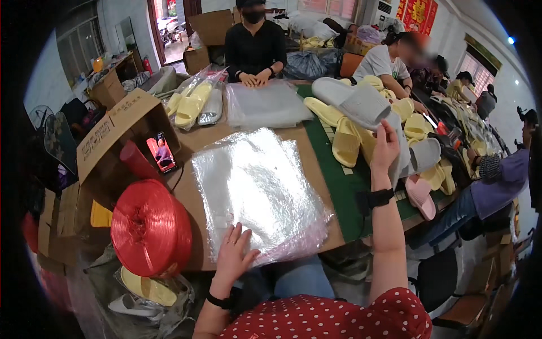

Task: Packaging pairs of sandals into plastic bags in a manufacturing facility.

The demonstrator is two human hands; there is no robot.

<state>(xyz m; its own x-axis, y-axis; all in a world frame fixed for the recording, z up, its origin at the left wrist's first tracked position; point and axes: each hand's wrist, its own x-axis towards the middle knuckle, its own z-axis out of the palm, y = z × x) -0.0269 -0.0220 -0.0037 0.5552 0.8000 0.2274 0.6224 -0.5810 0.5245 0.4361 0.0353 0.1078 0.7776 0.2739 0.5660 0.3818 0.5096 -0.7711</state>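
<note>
My left hand [234, 254] lies flat and open on the near edge of the stack of clear plastic bags [257, 189], which sits on the cardboard-covered table [305, 144] in front of me. My right hand [385, 151] is raised and closed on a pair of grey slippers [361, 104], above the yellow slippers [344, 141] on the green mat [339, 183]. A big red spool of twine [149, 226] stands just left of the bags.

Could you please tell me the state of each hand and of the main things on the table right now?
left hand: flat on the stack of clear bags
right hand: raised, gripping grey slippers
stack of clear bags: lying flat, unfilled
phone: propped up, screen lit
red twine spool: wound full
</note>
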